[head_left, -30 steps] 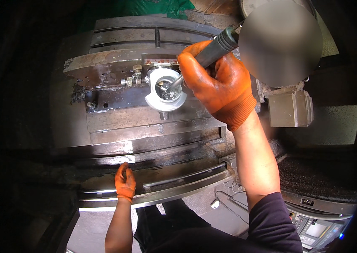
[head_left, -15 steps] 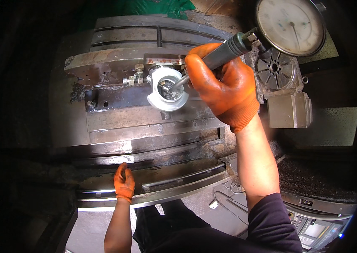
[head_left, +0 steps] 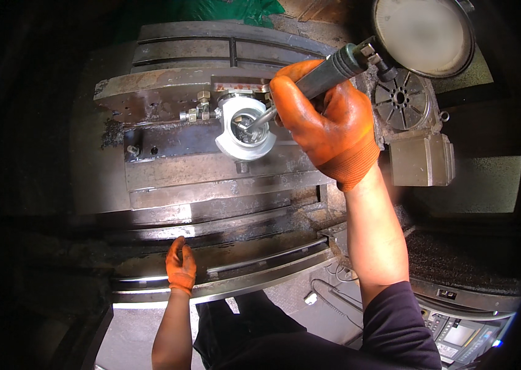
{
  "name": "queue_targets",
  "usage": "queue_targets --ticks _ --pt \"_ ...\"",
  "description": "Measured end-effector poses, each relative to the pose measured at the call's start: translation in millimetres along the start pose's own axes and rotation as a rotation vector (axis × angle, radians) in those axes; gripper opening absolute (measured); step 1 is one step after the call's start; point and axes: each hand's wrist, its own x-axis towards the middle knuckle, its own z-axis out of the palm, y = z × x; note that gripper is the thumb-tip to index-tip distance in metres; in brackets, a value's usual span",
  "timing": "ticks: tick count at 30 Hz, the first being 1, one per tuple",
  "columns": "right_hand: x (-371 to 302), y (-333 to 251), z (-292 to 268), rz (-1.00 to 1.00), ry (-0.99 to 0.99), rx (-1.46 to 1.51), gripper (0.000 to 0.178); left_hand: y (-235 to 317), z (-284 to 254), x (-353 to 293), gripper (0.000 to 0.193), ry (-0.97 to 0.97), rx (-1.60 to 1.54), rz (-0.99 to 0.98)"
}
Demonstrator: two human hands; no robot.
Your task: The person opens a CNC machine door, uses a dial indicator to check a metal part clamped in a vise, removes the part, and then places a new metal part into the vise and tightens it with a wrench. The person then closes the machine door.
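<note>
Both hands are wearing orange gloves. Right hand (head_left: 325, 120) is gripping a dark air-tool handle (head_left: 334, 66), its metal nozzle tip (head_left: 259, 120) poking into the bore of a round silver workpiece (head_left: 245, 131) clamped on the machine table (head_left: 211, 166). Left hand (head_left: 181, 266) is resting flat, fingers loose, on the front guard rail (head_left: 242, 280).

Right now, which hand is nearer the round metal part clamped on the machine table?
Right. The right hand holds a tool beside the round metal part; the left hand rests on the table's front edge.
</note>
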Motion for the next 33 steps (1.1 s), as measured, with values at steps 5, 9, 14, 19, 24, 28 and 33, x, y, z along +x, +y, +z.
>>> queue_targets --ticks 5,9,14,19,24,28,33 --pt "-5 4 -11 0.051 -0.067 0.057 0.010 23 2 -5 0.039 0.008 0.050 -0.198" --pt "-17 -8 -16 0.111 0.020 0.183 0.014 39 -16 -9 0.035 0.015 0.122 -0.155" --pt "-42 -45 -46 0.196 0.303 0.499 0.018 57 -33 -8 0.034 0.006 0.296 -0.214" --pt "-153 -47 -117 0.186 0.543 0.624 0.019 86 -4 -16 0.033 -0.266 0.345 0.023" --pt "-305 -122 -185 0.557 0.604 0.737 0.029 141 68 -63 0.033 -0.774 0.306 0.285" --pt "-426 -215 -233 0.419 0.945 0.562 0.030 241 178 -186 0.040 -1.474 -0.068 0.260" --pt "-523 -299 -299 0.222 1.280 0.290 0.048 344 247 -367 0.070 -2.124 -0.319 0.153"
